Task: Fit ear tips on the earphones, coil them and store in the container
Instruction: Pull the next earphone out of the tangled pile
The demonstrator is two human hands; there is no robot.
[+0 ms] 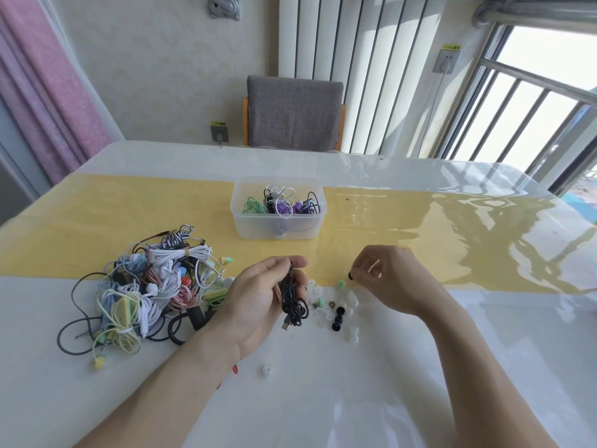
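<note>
my left hand (265,295) is holding a bundled black earphone (292,302) up above the desk (403,367), my fingers (295,261) curling round the cord while its loose loops and a small plug are hanging down below my palm. my right hand (387,279) is hovering just over the near edge of the yellow runner (129,215), thumb and forefinger closing narrow on a tiny black ear tip (351,275).

the loose ear tips (336,305) are lying scattered on the desk between my two hands, mostly clear ones, with two green and a couple of black among them; one clear tip (266,369) is sitting apart, nearer to me, beside my left wrist.

the tangled pile of earphones (145,286) is lying to my left, white, pale blue, yellow, pink and black cords all knotted together, straddling the runner's edge. the clear plastic container (277,208) is standing farther back on the runner, lid off, with coiled green, purple, white and black earphones inside it.

a grey chair (294,111) is standing at the far side of the desk, against the wall.
</note>
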